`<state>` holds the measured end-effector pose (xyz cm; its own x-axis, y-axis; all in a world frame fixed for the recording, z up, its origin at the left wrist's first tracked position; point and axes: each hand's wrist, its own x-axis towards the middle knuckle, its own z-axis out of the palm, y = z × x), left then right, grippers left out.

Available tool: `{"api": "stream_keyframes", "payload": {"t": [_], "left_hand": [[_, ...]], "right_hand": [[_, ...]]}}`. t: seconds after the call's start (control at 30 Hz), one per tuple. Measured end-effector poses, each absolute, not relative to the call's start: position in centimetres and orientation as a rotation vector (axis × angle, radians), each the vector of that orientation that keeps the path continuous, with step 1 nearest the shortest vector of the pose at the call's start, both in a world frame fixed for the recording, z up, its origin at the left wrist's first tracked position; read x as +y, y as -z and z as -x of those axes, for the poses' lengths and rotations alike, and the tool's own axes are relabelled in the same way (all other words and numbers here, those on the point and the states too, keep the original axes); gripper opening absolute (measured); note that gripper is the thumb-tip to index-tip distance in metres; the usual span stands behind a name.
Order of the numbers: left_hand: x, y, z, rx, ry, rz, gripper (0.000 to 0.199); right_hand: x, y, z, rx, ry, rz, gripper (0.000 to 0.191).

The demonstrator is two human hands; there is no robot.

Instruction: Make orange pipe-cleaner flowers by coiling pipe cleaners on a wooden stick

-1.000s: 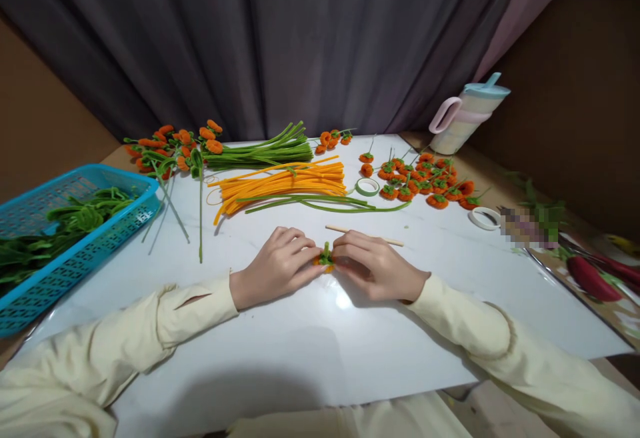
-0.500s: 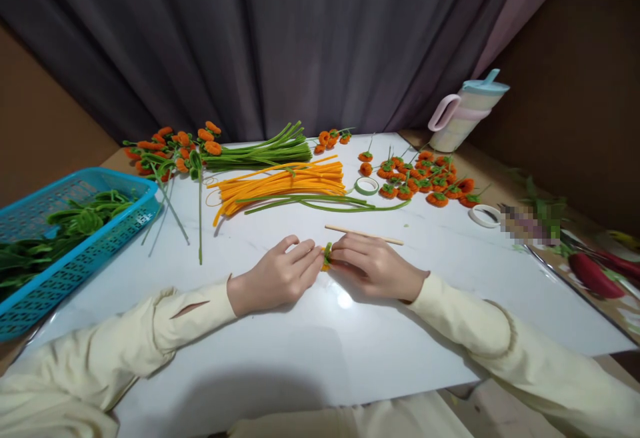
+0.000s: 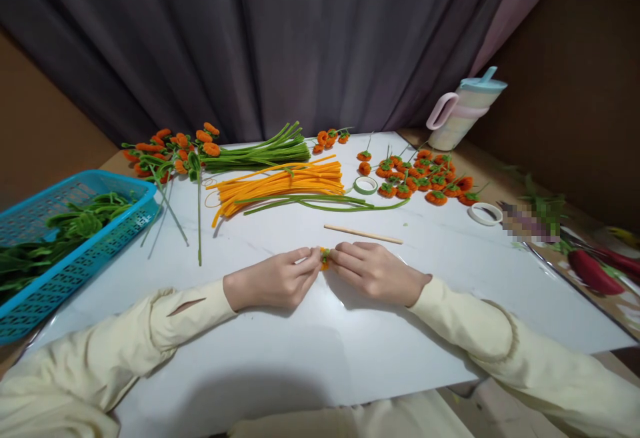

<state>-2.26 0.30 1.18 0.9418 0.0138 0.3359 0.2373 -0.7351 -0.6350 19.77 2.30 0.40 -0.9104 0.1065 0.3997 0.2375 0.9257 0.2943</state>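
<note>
Between my fingertips, near the middle of the white table, is a small pipe-cleaner flower (image 3: pixel 325 259), orange-yellow with green on it. My left hand (image 3: pixel 280 279) pinches it from the left, and my right hand (image 3: pixel 375 271) grips it from the right. Fingers cover most of the flower, so its full shape is hidden. Just beyond my right hand lies a thin wooden stick (image 3: pixel 363 234). Farther back are orange pipe cleaners (image 3: pixel 285 185) in a bundle, with a few loose green pipe cleaners (image 3: pixel 320 202) in front of them.
A blue basket (image 3: pixel 100 245) of green leaf pieces stands at left. Finished orange flowers (image 3: pixel 165 148) lie behind it, beside green stems (image 3: pixel 260 156). At right are orange flower heads (image 3: pixel 425 175), green tape (image 3: pixel 365 186), a white roll (image 3: pixel 485 214), red-handled scissors (image 3: pixel 595 273) and a tumbler (image 3: pixel 465 115).
Both hands keep hold of the flower with small finger shifts. Its green part, upright before, now sits lower against the orange. The right hand has moved slightly off the stick.
</note>
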Motion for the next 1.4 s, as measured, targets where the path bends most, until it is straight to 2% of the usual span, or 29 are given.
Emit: {"api": "stream_keyframes", "payload": {"t": [0.17, 0.37, 0.47, 0.6, 0.67, 0.9, 1.07, 1.4], "left_hand": [[0.5, -1.4, 2.5, -0.116, 0.359, 2.372, 0.024], [0.8, -1.0, 2.6, -0.191, 0.441, 2.442, 0.023], [1.1, -0.7, 2.5, -0.518, 0.574, 2.636, 0.02], [1.3, -0.4, 2.2, -1.077, 0.698, 2.894, 0.04], [1.5, -0.2, 2.0, -1.186, 0.729, 2.978, 0.041], [1.7, 0.2, 1.9, -1.239, 0.825, 3.084, 0.024], [1.5, 0.1, 1.9, -1.205, 0.933, 3.088, 0.024], [1.7, 0.2, 1.9, -1.165, 0.978, 3.123, 0.017]], "right_hand": [[2.0, -0.1, -19.8, -2.689, 0.643, 0.091, 0.031], [2.3, 0.6, -20.1, -2.659, 0.662, 0.085, 0.029], [2.6, 0.5, -20.3, -2.652, 0.632, 0.124, 0.024], [2.9, -0.1, -20.4, -2.677, 0.556, 0.144, 0.025], [3.0, -0.3, -20.4, -2.676, 0.399, 0.196, 0.023], [3.1, -0.1, -19.7, -2.402, -0.462, 0.587, 0.01], [3.0, -0.3, -19.4, -2.325, -0.704, 0.831, 0.005], [3.2, -0.4, -18.9, -2.113, -1.117, 1.038, 0.013]]}}
